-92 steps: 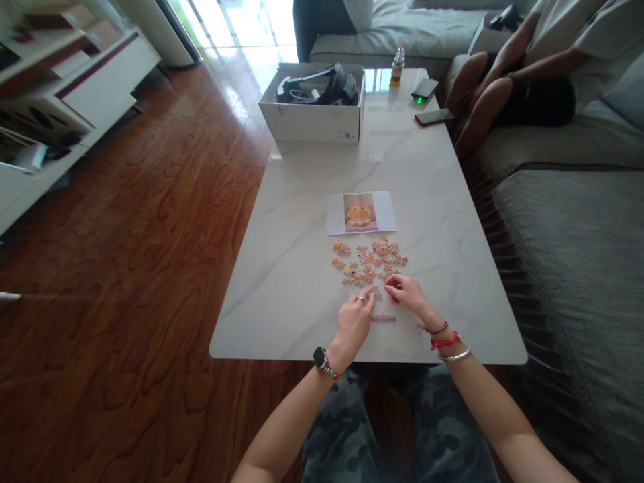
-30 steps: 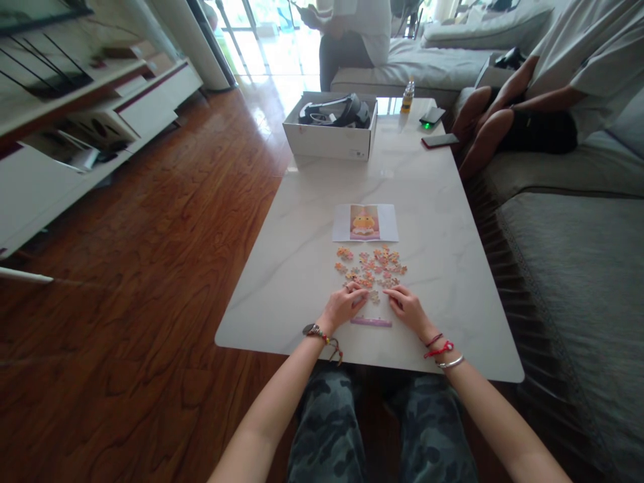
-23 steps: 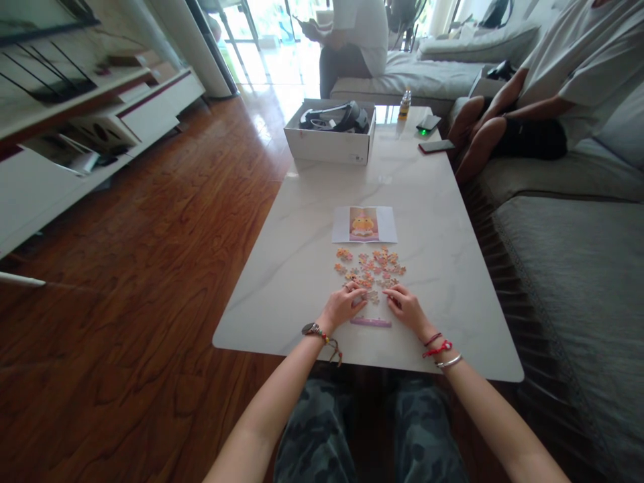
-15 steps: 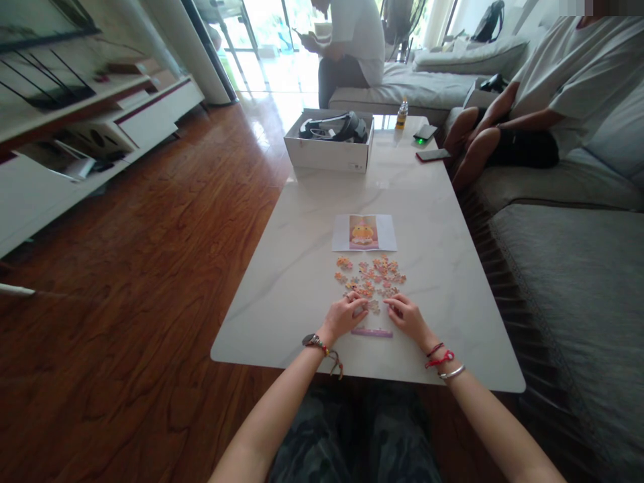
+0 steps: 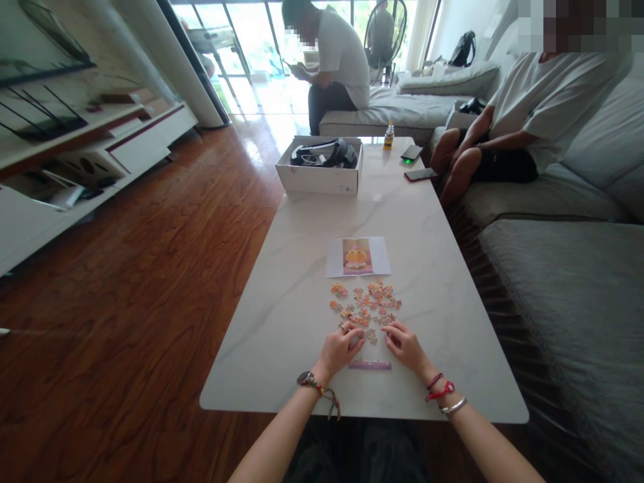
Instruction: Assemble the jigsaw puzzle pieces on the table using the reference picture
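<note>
Both my hands rest on a white marble table (image 5: 302, 268) at the near edge of a scatter of small orange and pink jigsaw pieces (image 5: 366, 305). My left hand (image 5: 339, 349) is curled with its fingertips on the nearest pieces; what it pinches is too small to make out. My right hand (image 5: 406, 345) is curled beside it in the same way. A short joined strip of purple pieces (image 5: 369, 365) lies between my wrists. A printed picture of the puzzle (image 5: 357, 256) lies just beyond the loose pieces.
An open white box (image 5: 318, 176) with a black headset stands at the far end, with a small bottle (image 5: 388, 135) and two phones (image 5: 416, 164) near it. One person sits on the grey sofa (image 5: 568, 282) at right; another sits further back.
My head has tilted up, so the table and my hands sit lower in view and the two seated people show. My hands stay at the near pieces.
</note>
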Motion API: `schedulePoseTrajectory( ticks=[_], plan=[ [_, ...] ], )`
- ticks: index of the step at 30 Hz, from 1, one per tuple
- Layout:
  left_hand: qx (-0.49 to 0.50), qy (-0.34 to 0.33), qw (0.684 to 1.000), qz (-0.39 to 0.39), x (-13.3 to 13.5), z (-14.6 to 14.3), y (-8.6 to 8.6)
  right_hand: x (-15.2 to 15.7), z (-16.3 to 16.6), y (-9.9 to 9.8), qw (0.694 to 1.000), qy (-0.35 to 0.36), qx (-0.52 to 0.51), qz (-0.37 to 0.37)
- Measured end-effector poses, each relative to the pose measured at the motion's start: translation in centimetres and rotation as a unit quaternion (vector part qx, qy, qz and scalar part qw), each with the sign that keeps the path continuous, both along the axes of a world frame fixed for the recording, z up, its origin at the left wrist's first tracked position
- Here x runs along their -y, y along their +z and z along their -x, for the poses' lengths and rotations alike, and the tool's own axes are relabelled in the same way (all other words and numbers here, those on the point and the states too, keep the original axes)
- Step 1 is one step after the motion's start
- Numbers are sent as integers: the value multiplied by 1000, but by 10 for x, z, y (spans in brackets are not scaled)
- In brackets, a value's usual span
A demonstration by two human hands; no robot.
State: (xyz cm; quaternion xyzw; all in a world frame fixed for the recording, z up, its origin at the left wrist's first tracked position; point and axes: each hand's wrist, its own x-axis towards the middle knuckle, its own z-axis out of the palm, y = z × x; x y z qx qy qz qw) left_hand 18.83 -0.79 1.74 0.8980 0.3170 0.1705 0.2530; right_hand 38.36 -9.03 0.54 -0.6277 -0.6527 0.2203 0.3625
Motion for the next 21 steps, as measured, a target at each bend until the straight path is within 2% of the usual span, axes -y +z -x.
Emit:
schedulePoseTrajectory(
  ticks=[8, 21],
  plan=[
    [2, 9, 1000, 12, 1, 2, 5, 0, 3, 0, 1000, -3, -21, 12],
    [12, 41, 999, -15, 10, 6, 10, 1, 10, -4, 999, -22, -26, -16]
  ],
)
